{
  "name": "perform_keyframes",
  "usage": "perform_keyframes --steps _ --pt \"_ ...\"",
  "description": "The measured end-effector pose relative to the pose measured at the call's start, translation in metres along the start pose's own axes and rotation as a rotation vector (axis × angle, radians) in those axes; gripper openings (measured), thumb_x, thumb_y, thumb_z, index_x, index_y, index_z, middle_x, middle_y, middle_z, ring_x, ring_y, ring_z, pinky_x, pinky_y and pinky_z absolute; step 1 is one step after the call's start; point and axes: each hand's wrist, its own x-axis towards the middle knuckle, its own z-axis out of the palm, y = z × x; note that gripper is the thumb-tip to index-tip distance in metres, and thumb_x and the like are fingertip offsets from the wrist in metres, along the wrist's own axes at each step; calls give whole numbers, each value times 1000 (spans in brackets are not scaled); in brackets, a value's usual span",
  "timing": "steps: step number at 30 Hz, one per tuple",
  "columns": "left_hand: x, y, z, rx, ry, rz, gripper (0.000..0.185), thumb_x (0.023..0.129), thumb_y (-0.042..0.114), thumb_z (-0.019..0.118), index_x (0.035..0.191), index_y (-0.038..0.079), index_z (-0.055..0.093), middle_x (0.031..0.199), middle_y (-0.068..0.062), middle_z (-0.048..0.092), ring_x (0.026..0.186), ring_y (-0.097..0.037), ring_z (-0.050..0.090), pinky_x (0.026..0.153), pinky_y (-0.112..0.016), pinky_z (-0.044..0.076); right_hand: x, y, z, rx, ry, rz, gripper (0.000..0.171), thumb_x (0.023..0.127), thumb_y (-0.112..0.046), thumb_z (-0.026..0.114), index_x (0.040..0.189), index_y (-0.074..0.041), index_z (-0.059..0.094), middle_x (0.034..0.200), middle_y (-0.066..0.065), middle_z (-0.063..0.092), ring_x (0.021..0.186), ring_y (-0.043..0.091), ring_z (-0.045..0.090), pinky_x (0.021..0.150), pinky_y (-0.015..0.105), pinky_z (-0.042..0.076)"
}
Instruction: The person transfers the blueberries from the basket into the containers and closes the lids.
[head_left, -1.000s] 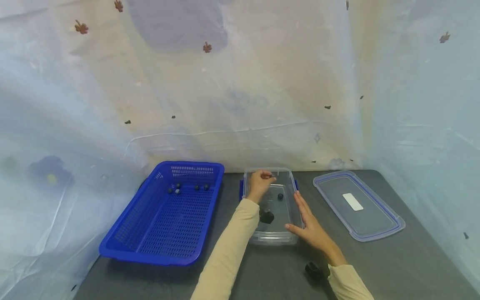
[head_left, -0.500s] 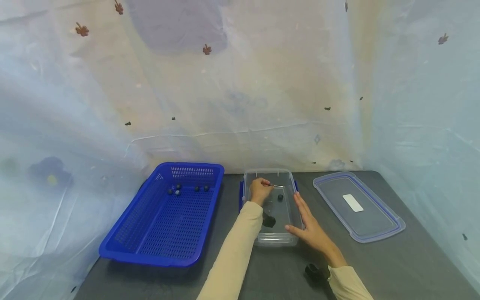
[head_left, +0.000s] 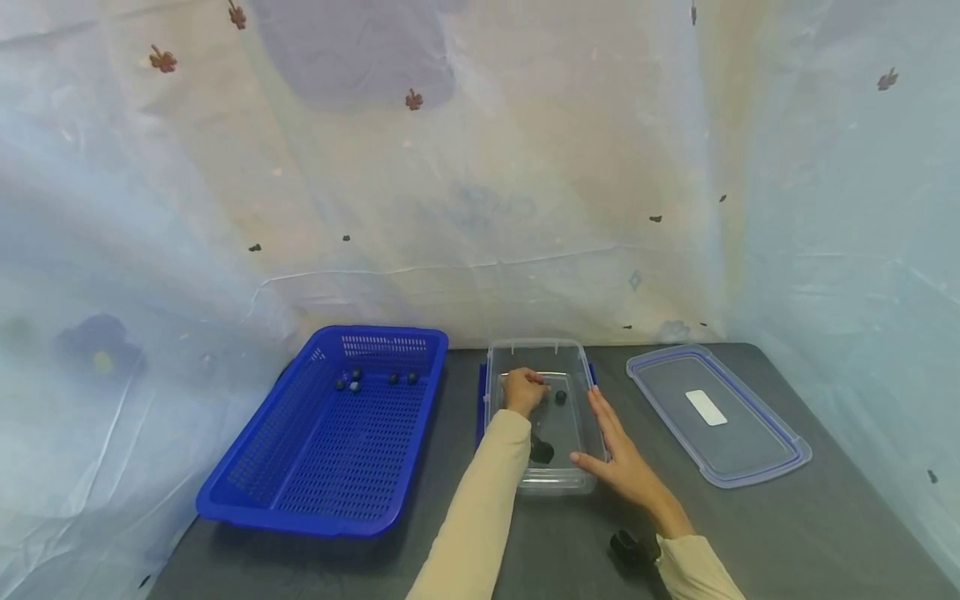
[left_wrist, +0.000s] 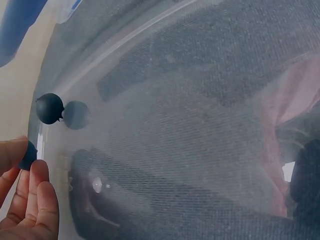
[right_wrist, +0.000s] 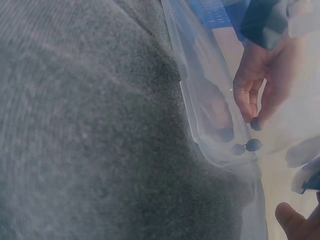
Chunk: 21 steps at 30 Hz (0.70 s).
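Note:
A clear plastic container (head_left: 534, 352) stands on the grey table, open at the top. My left hand (head_left: 525, 389) is inside it, and in the left wrist view its fingertips (left_wrist: 35, 172) pinch a small dark ball (left_wrist: 28, 155). A second dark ball (head_left: 560, 397) lies loose on the container floor just right of that hand, also the loose ball (left_wrist: 50, 108) in the left wrist view. My right hand (head_left: 613, 454) lies flat with straight fingers against the container's right wall. Seen through the wall in the right wrist view, the pinched ball (right_wrist: 255, 123) hangs above the loose ball (right_wrist: 253, 145).
A blue mesh basket (head_left: 300, 518) sits to the left with several dark balls (head_left: 375, 379) at its far end. The container's lid (head_left: 716, 414) lies flat to the right. A pale sheet hangs behind and on both sides of the table.
My left hand has drawn back from the container's far wall toward its middle. The right hand has stayed against the right wall.

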Motion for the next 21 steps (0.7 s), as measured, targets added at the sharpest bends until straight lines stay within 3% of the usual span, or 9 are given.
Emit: perform_keyframes --steps 11,21 --pt "0 -6 2 54 -23 31 17 67 -4 83 81 0 73 74 -5 69 71 -20 62 68 -29 50 -1 -2 -1 11 -1 3 94 85 -16 73 156 -12 11 160 18 5 143 41 8 102 67 20" --pt "-3 -4 -1 67 -43 17 17 68 -6 82 80 0 72 73 -5 68 67 -18 62 62 -28 50 -1 -1 0 5 -2 5 94 85 -17 72 156 -14 10 160 17 4 143 41 8 101 69 22"
